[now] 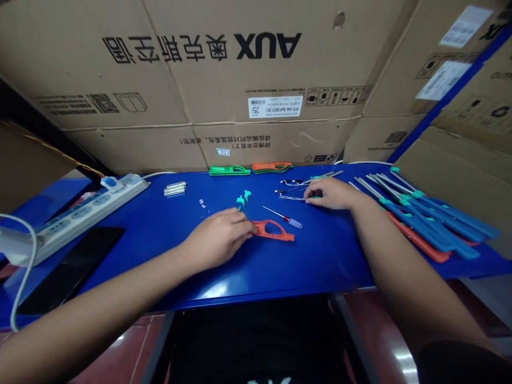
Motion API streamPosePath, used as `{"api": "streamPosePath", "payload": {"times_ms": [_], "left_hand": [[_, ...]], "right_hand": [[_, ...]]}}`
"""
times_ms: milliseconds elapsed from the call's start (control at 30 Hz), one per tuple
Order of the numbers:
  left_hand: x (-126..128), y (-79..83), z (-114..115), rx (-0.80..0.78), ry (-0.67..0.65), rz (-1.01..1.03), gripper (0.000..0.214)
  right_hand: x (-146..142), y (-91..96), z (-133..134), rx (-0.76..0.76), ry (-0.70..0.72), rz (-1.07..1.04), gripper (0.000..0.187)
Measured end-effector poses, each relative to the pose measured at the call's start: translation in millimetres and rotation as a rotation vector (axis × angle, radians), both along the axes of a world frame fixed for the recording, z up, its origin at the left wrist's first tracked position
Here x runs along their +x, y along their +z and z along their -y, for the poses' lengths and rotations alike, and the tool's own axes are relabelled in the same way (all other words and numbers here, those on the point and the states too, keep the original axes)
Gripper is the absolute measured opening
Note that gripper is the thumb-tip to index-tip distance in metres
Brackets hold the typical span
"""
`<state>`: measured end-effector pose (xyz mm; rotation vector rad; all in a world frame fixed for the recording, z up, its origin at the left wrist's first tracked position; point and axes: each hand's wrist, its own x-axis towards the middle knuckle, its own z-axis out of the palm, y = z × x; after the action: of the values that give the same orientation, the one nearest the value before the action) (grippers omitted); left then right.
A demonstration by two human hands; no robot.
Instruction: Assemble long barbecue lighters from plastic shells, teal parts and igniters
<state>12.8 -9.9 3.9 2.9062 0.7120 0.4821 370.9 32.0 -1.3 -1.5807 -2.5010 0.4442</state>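
While cardboard boxes (pixel 256 69) printed AUX stand stacked behind it, a blue counter (pixel 320 261) runs across the view, carrying a power strip (pixel 80 224) at the far left and a pile of blue-handled tools (pixel 432 218) at the right. Along its back edge lie a green frame (pixel 229 170) and an orange-and-green frame (pixel 272 167). Mid-counter, the left hand (pixel 218 238) has its fingers (pixel 244 228) together, touching the end of an orange frame (pixel 272 230); whether they grip it, I cannot tell. The right hand (pixel 330 193) has its fingers (pixel 314 188) together at a thin wire (pixel 292 197), grip unclear. Between the hands lie a small screwdriver (pixel 282 217) and teal clips (pixel 244 197).
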Motion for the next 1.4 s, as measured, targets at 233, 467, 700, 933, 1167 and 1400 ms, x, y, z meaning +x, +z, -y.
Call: {"api": "streamPosePath", "payload": {"times_ms": [233, 467, 700, 933, 1167, 1400], "left_hand": [[-24.6, -14.0, -25.0, -0.439, -0.079, 0.010, 0.026], [-21.4, -17.7, -20.9, -0.502, 0.136, 0.349, 0.054], [-24.3, -13.4, -17.0, -0.512, 0.067, 0.293, 0.059], [-21.0, -11.6, -12.8, -0.286, 0.006, 0.115, 0.027], [-20.7, -20.3, -18.7, -0.304, 0.071, 0.042, 0.028], [-19.2, -27.4, -21.6, -0.341, 0.050, 0.055, 0.019]], "right_hand": [[-29.1, 13.3, 18.8, 0.126, 0.134, -0.215, 0.021], [-72.0, 25.7, 46.1, 0.186, 0.414, -0.401, 0.007], [-82.7, 23.1, 53.2, -0.110, 0.486, -0.251, 0.007], [-90.6, 15.2, 51.5, -0.098, 0.492, -0.066, 0.011], [-107.6, 8.8, 59.4, -0.065, 0.435, -0.027, 0.012], [-111.5, 5.6, 60.6, -0.097, 0.320, -0.079, 0.007]]}}
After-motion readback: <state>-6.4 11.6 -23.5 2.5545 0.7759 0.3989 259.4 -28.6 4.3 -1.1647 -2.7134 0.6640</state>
